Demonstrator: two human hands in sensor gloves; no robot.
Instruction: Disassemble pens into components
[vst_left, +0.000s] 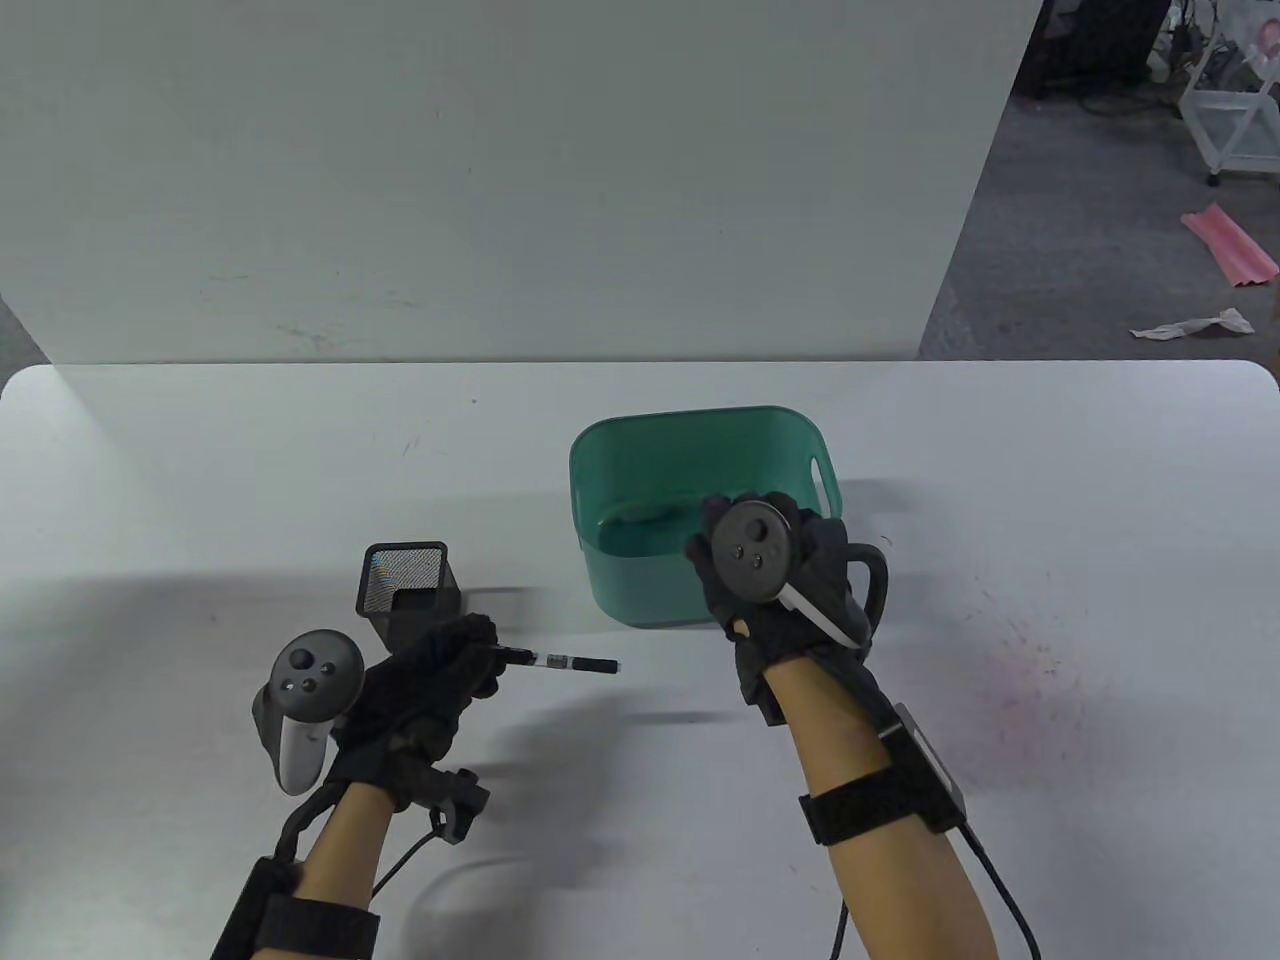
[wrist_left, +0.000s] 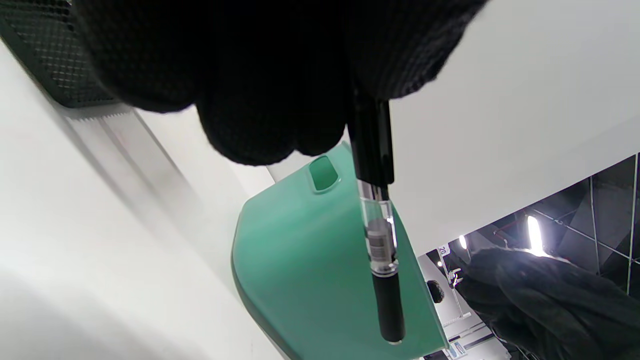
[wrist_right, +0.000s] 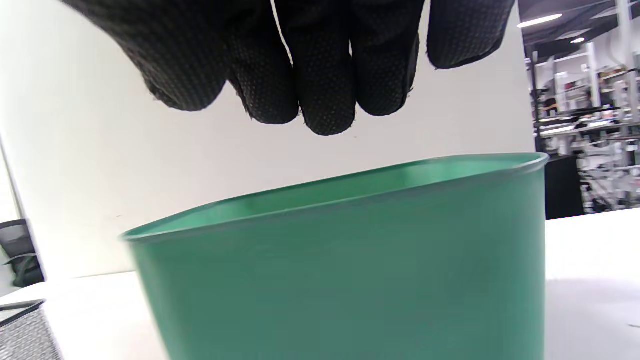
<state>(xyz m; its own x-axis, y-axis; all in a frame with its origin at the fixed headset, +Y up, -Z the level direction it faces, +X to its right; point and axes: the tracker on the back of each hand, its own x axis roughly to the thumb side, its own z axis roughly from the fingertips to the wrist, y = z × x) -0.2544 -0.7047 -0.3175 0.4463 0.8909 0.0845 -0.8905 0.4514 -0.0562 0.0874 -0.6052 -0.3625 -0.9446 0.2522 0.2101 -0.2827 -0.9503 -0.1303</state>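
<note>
My left hand (vst_left: 445, 665) grips a pen barrel (vst_left: 560, 662) with a clear middle and black ends; it points right, just above the table. In the left wrist view the same pen barrel (wrist_left: 380, 250) hangs from my curled fingers (wrist_left: 270, 100). My right hand (vst_left: 745, 560) hovers over the near edge of the green bin (vst_left: 790, 425), fingers loosely curled and holding nothing visible. In the right wrist view those fingertips (wrist_right: 325, 95) hang above the green bin's rim (wrist_right: 350, 190). Something pale lies inside the bin, too unclear to name.
A black mesh pen holder (vst_left: 405, 590) stands just behind my left hand, seen also as a mesh pen holder (wrist_left: 50, 55) at the left wrist view's top corner. A white panel (vst_left: 500, 180) rises behind the white table (vst_left: 1050, 600).
</note>
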